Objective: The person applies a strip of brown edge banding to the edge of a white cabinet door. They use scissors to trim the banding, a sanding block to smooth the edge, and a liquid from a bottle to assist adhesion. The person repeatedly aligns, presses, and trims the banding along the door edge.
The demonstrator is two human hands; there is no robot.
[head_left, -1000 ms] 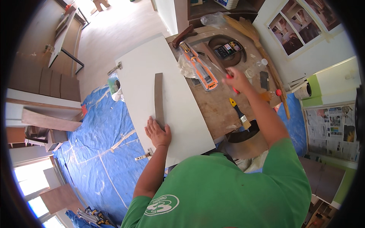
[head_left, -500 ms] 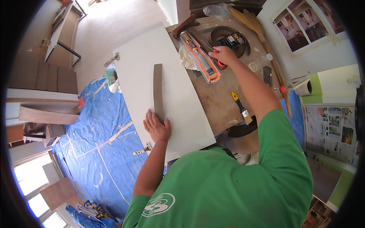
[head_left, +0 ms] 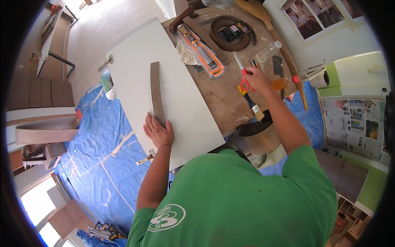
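A white cabinet panel [head_left: 135, 53] with hinges on its left edge lies in front of me. On it is a curved brown strip [head_left: 155, 86], perhaps edge banding. My left hand [head_left: 158, 131] lies with fingers stretched over the strip's near end. To the right, my right hand [head_left: 258, 80] grips red-handled scissors [head_left: 243, 75] by the handles, blades pointing away and to the left. Just below them rests a paintbrush [head_left: 252, 103] with a yellow and black handle. An orange tool in clear packaging [head_left: 201, 51] lies between the panel and the scissors.
The wooden worktop [head_left: 214, 99] also carries a phone [head_left: 234, 32] on a brown coiled roll [head_left: 214, 35], a clear bottle [head_left: 268, 51], an orange-liquid bottle [head_left: 284, 83] and a broom [head_left: 269, 29]. A hammer [head_left: 180, 18] lies at the far edge. Blue sheeting [head_left: 103, 136] covers the floor at left.
My right hand has drawn the scissors nearer, away from the packaged tool toward the paintbrush. My left hand stays on the strip. The whole view has shifted slightly.
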